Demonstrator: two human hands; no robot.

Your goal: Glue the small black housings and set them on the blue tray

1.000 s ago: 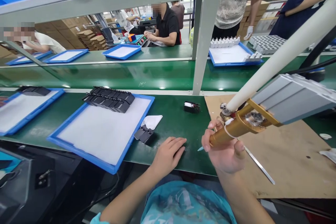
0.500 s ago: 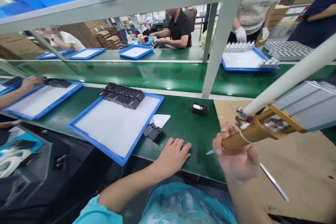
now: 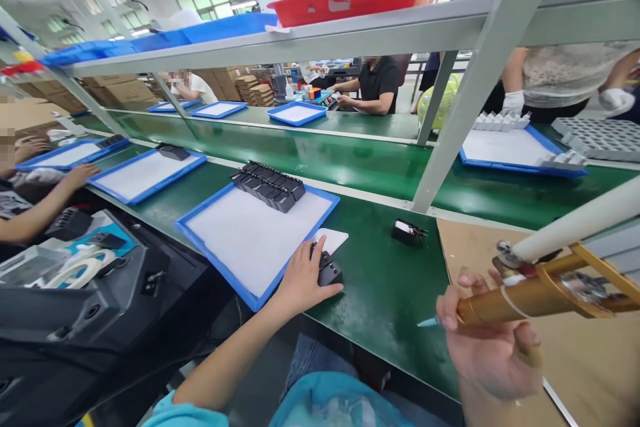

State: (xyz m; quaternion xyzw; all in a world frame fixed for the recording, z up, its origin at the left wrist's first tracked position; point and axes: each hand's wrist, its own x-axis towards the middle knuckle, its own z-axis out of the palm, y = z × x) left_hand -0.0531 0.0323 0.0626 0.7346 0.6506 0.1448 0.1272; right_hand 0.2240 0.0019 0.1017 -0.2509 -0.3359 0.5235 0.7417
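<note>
My left hand point(image 3: 301, 275) is spread over a pair of small black casings point(image 3: 330, 271) on the green bench, thumb stretched out on the near side and fingers apart at the far side. It partly hides them, and whether it presses on them is unclear. Beside them lies a white paper piece point(image 3: 334, 240). In my right hand point(image 3: 493, 333) is a gold cylindrical dispenser point(image 3: 510, 307) with a light-blue nozzle point(image 3: 427, 323) pointing left; fingers wrap round its front end. A black casing with white inside and wires point(image 3: 409, 232) rests on the bench between the hands and further back.
A blue-rimmed tray point(image 3: 220, 260) holds rows of black casings point(image 3: 270, 185). Cardboard point(image 3: 470, 247) covers the bench at right, with a metal strip point(image 3: 557, 400) on it. A shelf post point(image 3: 450, 140) rises behind. Co-workers sit at left and across the bench.
My left hand has moved from the bare bench leftward onto the black casings, its fingers opening. My right hand keeps its hold on the dispenser. The view has tilted up and turned left.
</note>
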